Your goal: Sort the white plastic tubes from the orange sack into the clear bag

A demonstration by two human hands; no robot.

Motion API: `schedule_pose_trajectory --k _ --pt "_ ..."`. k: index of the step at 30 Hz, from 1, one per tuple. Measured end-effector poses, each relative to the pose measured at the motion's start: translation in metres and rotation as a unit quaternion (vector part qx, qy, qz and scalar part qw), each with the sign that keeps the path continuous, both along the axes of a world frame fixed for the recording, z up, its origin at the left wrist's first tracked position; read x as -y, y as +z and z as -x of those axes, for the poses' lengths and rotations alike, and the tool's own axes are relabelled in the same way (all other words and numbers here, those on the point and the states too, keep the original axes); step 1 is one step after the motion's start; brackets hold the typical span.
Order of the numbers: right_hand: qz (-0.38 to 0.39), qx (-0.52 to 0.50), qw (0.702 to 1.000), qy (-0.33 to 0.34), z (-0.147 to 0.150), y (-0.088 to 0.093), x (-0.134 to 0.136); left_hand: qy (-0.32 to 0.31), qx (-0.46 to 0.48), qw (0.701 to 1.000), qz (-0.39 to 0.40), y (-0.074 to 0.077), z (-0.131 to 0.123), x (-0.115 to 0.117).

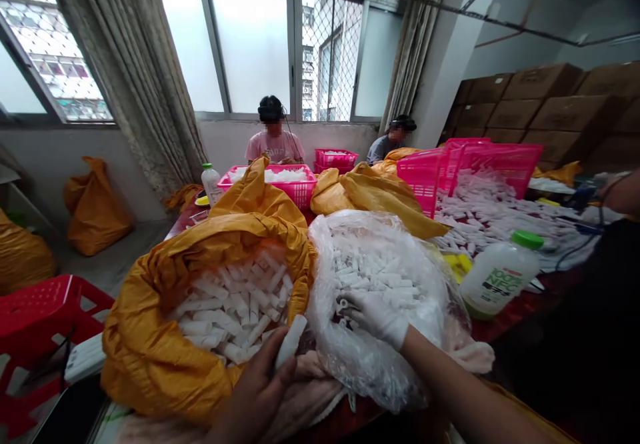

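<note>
My left hand [257,391] is bare and closed round a white plastic tube [291,341], held just in front of an orange bag [145,344] full of white tubes [235,307]. My right hand [375,314] wears a white glove and reaches into a clear plastic bag [370,364] of smaller white pieces [375,271]. Its fingers curl down among the pieces; what they grip is hidden.
A white bottle with a green cap [500,274] lies to the right. Pink baskets [475,164] and loose white tubes [490,214] lie further back. Two people [274,141] sit across the table. A red stool [40,321] stands at left, cardboard boxes [545,107] at back right.
</note>
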State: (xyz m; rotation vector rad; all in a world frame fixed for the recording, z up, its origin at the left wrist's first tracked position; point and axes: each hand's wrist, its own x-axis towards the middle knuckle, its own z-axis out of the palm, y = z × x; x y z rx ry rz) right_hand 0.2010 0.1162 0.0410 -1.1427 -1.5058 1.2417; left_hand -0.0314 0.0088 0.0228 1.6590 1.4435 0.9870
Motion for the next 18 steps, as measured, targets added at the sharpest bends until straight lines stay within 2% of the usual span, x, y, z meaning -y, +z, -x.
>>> schedule_pose_trajectory --k 2,4,6,9,12,15,17,18 --pt "0.029 -0.013 0.998 0.049 -0.005 0.008 0.018 -0.020 -0.020 1.000 0.002 -0.002 -0.004 0.004" --pt "0.067 -0.030 0.995 0.061 -0.003 0.018 0.035 -0.039 -0.045 0.998 0.006 -0.001 -0.008 0.006" --pt "0.065 -0.007 0.995 0.073 0.003 0.028 0.046 -0.064 -0.063 0.996 0.003 0.002 -0.012 0.006" --pt "-0.054 0.143 0.981 0.122 0.007 0.042 0.050 -0.116 -0.082 0.990 -0.006 0.006 -0.017 0.005" --pt "-0.167 0.295 0.931 0.133 0.004 0.048 0.049 -0.140 -0.098 0.985 0.011 0.006 -0.022 0.005" --pt "-0.187 0.358 0.900 0.162 0.003 0.047 0.050 -0.144 -0.087 0.985 0.026 0.004 -0.026 0.006" --pt "-0.171 0.362 0.899 0.176 0.006 0.043 0.053 -0.161 -0.076 0.984 0.018 0.005 -0.030 0.008" --pt "-0.160 0.345 0.909 0.169 0.010 0.042 0.054 -0.167 -0.073 0.983 0.011 0.005 -0.032 0.008"
